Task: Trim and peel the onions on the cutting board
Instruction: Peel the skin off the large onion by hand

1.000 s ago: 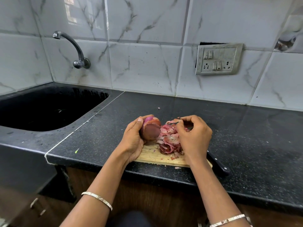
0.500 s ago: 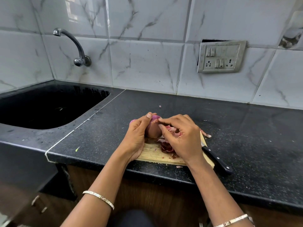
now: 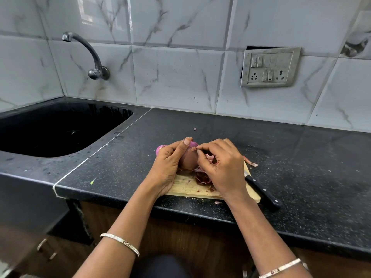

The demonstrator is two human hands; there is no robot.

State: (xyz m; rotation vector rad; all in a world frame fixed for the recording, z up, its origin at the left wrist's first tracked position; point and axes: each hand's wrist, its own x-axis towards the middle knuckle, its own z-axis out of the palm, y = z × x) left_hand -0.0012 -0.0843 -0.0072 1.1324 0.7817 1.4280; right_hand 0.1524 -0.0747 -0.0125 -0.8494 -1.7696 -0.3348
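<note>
One onion (image 3: 187, 159) is partly peeled: my left hand (image 3: 167, 167) grips it, my right hand (image 3: 220, 167) pinches its skin, peels (image 3: 202, 177) heaped on the cutting board (image 3: 186, 187).

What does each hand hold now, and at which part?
The left hand grips the onion around its body. The right hand pinches a bit of skin at the onion's top edge.

Home kitchen: black sink (image 3: 60, 129), wall tap (image 3: 88, 55), granite counter (image 3: 261, 149).
</note>
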